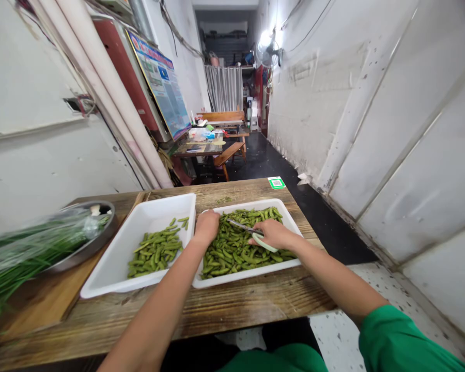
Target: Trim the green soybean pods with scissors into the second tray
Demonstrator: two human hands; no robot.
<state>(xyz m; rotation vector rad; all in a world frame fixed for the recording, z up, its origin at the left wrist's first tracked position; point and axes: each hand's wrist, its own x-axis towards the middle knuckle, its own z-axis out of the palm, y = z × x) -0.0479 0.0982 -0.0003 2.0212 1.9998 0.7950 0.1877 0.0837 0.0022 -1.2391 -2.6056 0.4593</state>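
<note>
We have green pods (232,254) heaped in the right white tray (248,276) on the bench (256,306); likely light, firm, slightly slick, pinch mid-body. Our right hand (274,235) has its grip round the scissors (266,244); left hand's (207,226) grip, we can't tell.

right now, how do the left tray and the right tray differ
The left tray holds a small heap of green pods, leaving much of its bottom bare; the right tray is mostly covered with pods. The left hand and the right hand, with scissors, are at the right tray, neither at the left tray. Both trays are white.
</note>
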